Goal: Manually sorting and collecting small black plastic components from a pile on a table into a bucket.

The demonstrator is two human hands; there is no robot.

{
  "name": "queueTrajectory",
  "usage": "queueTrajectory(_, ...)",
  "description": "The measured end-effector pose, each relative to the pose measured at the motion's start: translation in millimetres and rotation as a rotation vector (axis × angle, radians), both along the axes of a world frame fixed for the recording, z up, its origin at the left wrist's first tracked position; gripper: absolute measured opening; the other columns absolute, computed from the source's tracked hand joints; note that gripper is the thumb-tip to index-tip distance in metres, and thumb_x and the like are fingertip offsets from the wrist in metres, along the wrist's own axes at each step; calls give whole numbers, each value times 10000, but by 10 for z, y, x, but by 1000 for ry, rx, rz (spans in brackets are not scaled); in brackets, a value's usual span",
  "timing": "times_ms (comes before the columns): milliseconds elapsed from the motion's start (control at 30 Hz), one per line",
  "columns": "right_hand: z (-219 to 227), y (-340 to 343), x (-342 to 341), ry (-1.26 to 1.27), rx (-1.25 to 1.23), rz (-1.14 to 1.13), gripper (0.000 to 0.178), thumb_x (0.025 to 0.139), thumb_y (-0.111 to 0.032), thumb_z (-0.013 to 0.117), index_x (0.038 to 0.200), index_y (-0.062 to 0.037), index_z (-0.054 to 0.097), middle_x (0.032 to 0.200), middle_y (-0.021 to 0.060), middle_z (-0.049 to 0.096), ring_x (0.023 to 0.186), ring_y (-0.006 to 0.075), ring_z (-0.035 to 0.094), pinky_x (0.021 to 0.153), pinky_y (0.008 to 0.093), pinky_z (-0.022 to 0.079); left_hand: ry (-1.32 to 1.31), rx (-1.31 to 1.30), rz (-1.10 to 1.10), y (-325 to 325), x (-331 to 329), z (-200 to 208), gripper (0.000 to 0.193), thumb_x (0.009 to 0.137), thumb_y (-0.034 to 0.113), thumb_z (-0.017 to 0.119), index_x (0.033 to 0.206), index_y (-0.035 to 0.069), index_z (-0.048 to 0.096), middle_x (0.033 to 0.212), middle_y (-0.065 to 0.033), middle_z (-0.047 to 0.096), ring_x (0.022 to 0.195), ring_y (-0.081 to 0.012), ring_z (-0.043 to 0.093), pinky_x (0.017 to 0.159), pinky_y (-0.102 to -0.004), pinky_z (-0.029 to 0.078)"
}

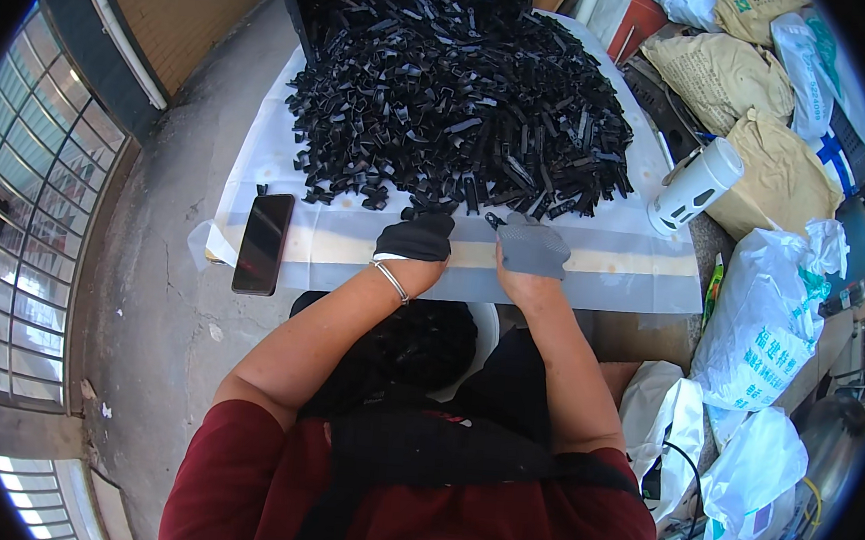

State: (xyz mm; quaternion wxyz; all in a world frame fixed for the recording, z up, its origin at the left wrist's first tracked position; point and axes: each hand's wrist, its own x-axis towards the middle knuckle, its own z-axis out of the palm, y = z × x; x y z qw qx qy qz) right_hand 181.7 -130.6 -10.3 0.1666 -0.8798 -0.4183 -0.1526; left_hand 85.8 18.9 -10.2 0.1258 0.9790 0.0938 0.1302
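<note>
Black clips (454, 101) heaped; phone (263, 242) left, cup (694, 186) right.

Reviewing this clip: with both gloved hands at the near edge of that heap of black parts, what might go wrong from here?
1. The heap of black plastic parts slopes toward the left hand and right hand; pulling pieces from its foot may bring more sliding down.
2. The phone lies near the table's left edge, on the white sheet; tugging the sheet might shift it off.
3. Stray pieces may drop past the near edge, perhaps missing the white bucket below.
</note>
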Motion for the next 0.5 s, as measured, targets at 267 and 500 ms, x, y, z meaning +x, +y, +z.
queueTrajectory(267,218,-101,-639,164,165,337,231,808,-265,550,872,-46,592,811,131,592,741,310,560,645,408,438,81,-605,-147,-22,-458,197,286,824,252,446,937,17,563,727,-166,599,673,-288,586,616,-357,452)
queueTrajectory(500,132,-87,-779,335,293,452,240,830,-262,545,893,-33,579,823,119,593,761,308,556,682,399,440,264,-939,34,-169,-750,228,374,903,353,357,1034,66,559,813,-153,612,762,-302,588,695,-348,450)
